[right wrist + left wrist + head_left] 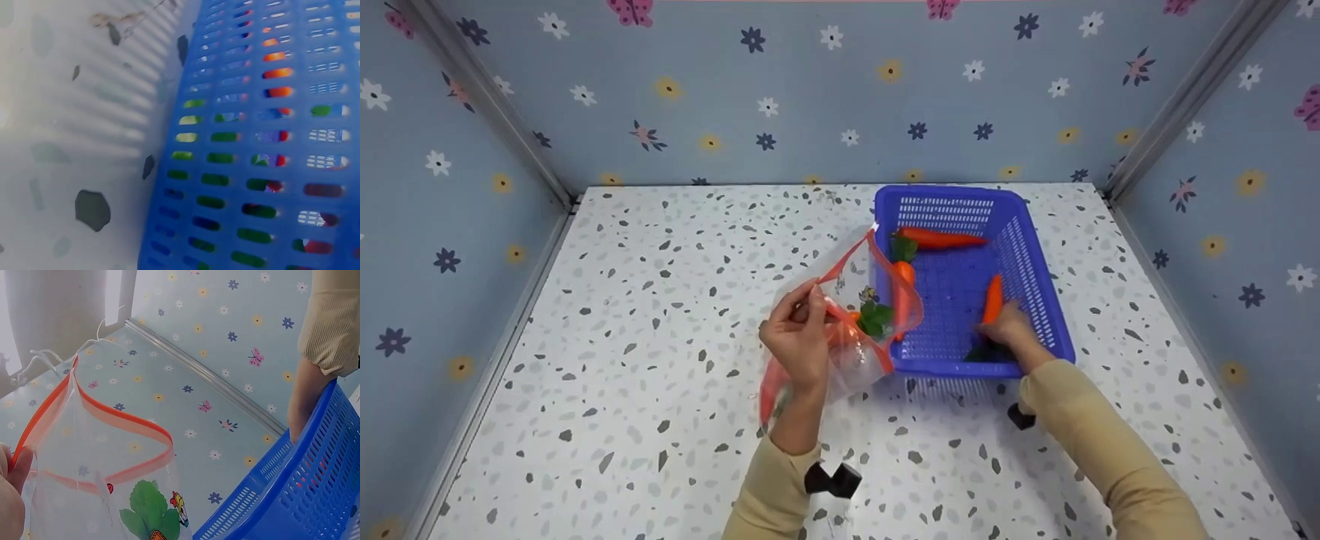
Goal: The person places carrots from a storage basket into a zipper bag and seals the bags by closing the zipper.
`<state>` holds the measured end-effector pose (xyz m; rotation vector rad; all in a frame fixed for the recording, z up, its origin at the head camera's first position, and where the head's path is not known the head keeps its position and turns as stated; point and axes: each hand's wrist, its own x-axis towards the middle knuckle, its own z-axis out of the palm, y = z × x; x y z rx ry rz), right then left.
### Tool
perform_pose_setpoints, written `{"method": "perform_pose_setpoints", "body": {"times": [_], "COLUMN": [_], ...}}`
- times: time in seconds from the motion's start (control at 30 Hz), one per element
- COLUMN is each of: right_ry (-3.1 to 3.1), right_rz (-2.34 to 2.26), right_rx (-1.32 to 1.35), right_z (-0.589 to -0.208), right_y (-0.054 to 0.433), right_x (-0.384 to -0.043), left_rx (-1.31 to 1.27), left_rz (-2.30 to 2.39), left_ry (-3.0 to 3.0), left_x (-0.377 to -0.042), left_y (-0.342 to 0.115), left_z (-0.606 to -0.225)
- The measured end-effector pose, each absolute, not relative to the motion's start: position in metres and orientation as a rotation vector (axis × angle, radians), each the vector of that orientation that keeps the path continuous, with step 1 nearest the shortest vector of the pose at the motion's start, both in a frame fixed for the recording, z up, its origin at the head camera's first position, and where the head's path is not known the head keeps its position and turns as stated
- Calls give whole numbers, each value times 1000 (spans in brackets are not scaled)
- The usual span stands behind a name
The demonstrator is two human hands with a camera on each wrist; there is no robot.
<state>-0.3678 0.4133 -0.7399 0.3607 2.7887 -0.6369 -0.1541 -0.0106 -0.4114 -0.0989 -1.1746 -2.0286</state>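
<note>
My left hand [799, 337] pinches the red-orange rim of a clear plastic bag [859, 367], whose mouth gapes toward the basket. Inside the bag are an orange carrot with green leaves [875, 318] and, lower down, a long red piece [769, 390]. In the left wrist view, the bag's leaves [149, 512] show below the rim. My right hand [1009, 328] reaches into the blue basket [975, 369] and grips an orange carrot [994, 294] near its leafy end. The basket wall [236, 169] hides that hand in the right wrist view.
A red-orange carrot [941, 239] lies along the basket's far side. Another carrot [904, 276] lies by its left wall, partly behind the bag's mouth. The speckled tabletop [660, 300] is enclosed by flower-patterned panels [840, 90] at the back and sides.
</note>
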Motion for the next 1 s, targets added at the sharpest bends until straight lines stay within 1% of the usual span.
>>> {"method": "perform_pose_setpoints", "body": {"times": [0.13, 0.23, 0.27, 0.3, 0.37, 0.5, 0.53, 0.57, 0.63, 0.67, 0.73, 0.77, 0.9, 1.0], "right_ry": [2821, 2813, 2814, 2838, 2855, 2895, 2897, 2898, 2907, 2905, 2921, 2935, 2827, 2737], "right_rz": [-576, -580, -579, -577, -560, -508, -511, -530, -592, -634, -685, -703, -841, -954], "right_rx": [346, 314, 299, 294, 291, 313, 321, 329, 342, 340, 346, 337, 384, 400], "right_z": [-681, -627, -615, -621, -655, -768, -781, -786, -776, -762, -720, -694, -565, -493], "right_y": [380, 352, 346, 348, 366, 427, 435, 438, 434, 428, 405, 391, 324, 287], "right_x": [-336, -307, -301, -303, -323, -387, -395, -398, -393, -386, -363, -348, -282, -244], "left_rx": [-84, -90, -95, -100, -108, -109, -107, -105, -103, -101, -99, -99, -99, -105], "left_rz": [-2025, -2026, -2025, -2023, -2023, -2013, -2010, -2007, -2001, -1999, -1995, -1993, -1981, -1982], "left_ry": [-1184, -1175, -1171, -1167, -1161, -1171, -1175, -1180, -1186, -1190, -1195, -1197, -1210, -1203], "left_x": [-153, -153, -154, -154, -154, -155, -155, -155, -155, -155, -155, -155, -154, -154], "left_y": [-10, -9, -9, -9, -8, -8, -8, -8, -9, -9, -10, -10, -10, -11], "left_z": [-412, -412, -412, -412, -413, -414, -414, -414, -414, -414, -414, -414, -414, -414]}}
